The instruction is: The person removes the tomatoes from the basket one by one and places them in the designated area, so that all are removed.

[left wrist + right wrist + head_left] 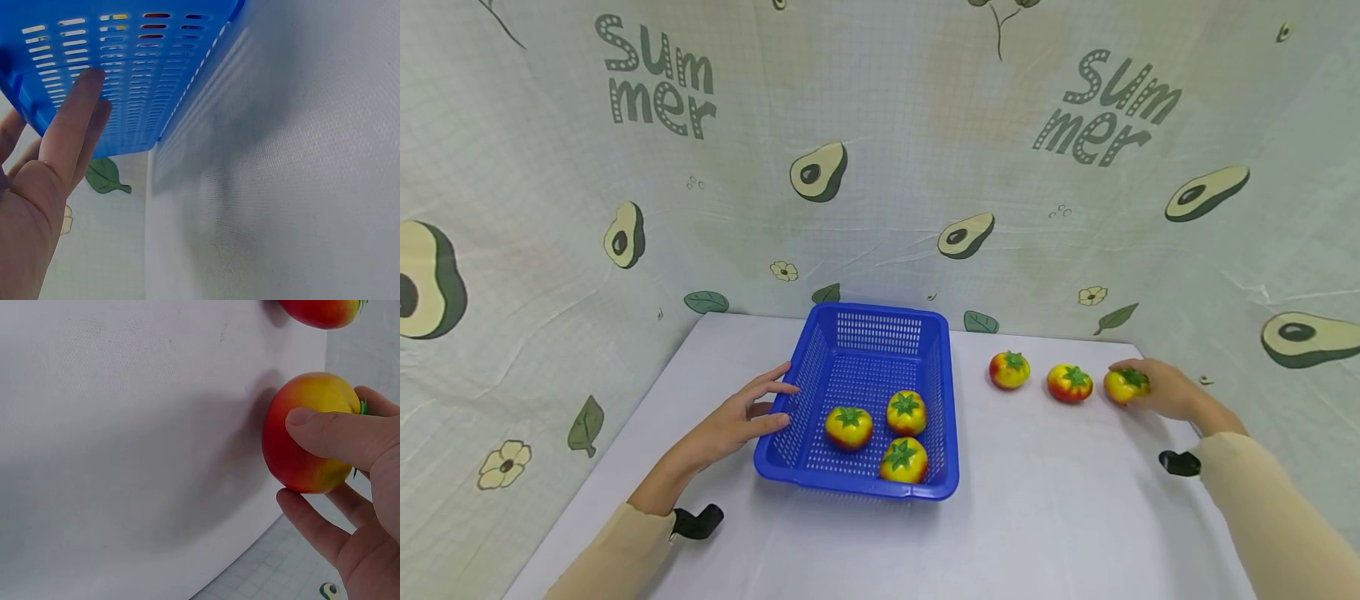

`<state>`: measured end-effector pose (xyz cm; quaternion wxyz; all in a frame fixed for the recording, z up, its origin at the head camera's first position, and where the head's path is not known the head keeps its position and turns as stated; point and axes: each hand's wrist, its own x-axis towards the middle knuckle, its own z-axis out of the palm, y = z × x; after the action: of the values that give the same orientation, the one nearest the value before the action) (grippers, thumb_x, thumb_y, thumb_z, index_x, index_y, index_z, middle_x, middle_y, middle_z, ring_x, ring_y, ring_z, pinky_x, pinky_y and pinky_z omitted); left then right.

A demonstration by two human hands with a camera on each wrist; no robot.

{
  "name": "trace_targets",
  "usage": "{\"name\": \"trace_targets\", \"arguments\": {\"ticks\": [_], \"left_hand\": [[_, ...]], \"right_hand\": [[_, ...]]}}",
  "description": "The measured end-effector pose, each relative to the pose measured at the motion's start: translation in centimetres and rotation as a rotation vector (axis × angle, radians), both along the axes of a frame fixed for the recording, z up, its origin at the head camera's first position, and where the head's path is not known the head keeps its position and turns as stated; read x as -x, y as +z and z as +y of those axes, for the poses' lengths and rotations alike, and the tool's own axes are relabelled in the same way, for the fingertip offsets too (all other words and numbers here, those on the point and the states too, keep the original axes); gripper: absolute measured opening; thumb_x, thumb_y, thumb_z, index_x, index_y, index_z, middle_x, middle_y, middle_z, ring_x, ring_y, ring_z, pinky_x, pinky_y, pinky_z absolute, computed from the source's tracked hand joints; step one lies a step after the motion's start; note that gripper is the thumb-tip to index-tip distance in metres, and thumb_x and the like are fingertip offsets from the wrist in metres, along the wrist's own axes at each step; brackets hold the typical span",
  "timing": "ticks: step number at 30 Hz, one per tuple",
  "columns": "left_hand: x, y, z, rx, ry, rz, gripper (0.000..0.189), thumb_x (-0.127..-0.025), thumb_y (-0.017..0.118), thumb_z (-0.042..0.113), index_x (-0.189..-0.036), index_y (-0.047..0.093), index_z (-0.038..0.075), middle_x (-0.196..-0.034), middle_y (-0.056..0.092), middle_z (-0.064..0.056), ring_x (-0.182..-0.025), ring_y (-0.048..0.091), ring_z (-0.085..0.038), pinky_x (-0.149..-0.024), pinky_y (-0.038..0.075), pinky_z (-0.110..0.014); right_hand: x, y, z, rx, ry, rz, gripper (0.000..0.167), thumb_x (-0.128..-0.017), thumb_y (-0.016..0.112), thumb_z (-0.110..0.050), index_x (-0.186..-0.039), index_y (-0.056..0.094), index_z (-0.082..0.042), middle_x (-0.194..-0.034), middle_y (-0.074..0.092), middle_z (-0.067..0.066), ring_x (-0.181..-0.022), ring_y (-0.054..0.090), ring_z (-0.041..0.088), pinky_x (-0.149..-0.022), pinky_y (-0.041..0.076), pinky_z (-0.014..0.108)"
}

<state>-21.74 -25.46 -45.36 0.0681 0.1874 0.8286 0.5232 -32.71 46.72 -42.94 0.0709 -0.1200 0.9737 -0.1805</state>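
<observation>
Near the right edge of the frame, the right hand (1168,389) is clamped on a red-and-yellow tomato (1123,387), thumb pressed across one side and fingertips against the other, a spread grip that seems to suit so round and smooth a body; whether the tomato is off the desk (1045,483) I cannot tell. At centre left, the left hand (730,429) has its fingers apart and fairly straight, touching the left side of a blue basket (850,485) at its rim and outer wall; this looks like a light steadying touch, perhaps enough for something that sits flat by itself. The basket stands near the middle of the frame, its slotted walls leaning outward to a wide mouth, which leaves the inside easy to reach. In its lower half lie three tomatoes: one (848,428) left of the other two, one (907,412) toward the right wall, and one (903,461) just below that, close to the front wall. Two more, a middle tomato (1070,384) and a far-left tomato (1009,370), lie to the right of the basket in a loose row with the held one, apart from each other and leaf side up, probably spaced so that fingers fit around each.
</observation>
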Motion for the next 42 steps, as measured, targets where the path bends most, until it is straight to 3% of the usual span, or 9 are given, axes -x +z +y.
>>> {"name": "trace_targets", "arguments": {"ticks": [8,23,42], "left_hand": [[-0.05,0.07,0.05,-0.003,0.003,-0.015,0.048,-0.104,0.070,0.025,-0.150,0.058,0.016,-0.179,0.013,-0.011,-0.143,0.045,-0.053,-0.114,0.043,-0.069],[-0.06,0.00,-0.05,0.001,0.009,-0.013,0.048,-0.103,0.071,0.027,-0.149,0.059,0.018,-0.179,0.014,-0.009,-0.145,0.044,-0.053,-0.115,0.040,-0.070],[0.03,-0.09,-0.13,-0.012,-0.002,-0.017,0.047,-0.104,0.070,0.026,-0.149,0.059,0.017,-0.179,0.013,-0.010,-0.146,0.042,-0.053,-0.116,0.039,-0.071]], "right_hand": [[-0.04,-0.49,0.05,0.004,-0.011,-0.013,0.063,-0.090,0.079,-0.002,-0.148,0.054,0.001,-0.144,0.047,0.042,-0.126,0.042,0.064,-0.101,0.034,0.087],[-0.22,-0.36,-0.29,0.005,-0.002,-0.015,0.064,-0.090,0.079,0.000,-0.148,0.053,0.002,-0.144,0.047,0.042,-0.125,0.043,0.064,-0.101,0.036,0.086],[-0.24,-0.05,0.16,0.025,-0.017,-0.068,0.074,-0.089,0.084,-0.015,-0.153,0.048,-0.001,-0.150,0.040,0.043,-0.129,0.039,0.065,-0.100,0.033,0.088]]}}
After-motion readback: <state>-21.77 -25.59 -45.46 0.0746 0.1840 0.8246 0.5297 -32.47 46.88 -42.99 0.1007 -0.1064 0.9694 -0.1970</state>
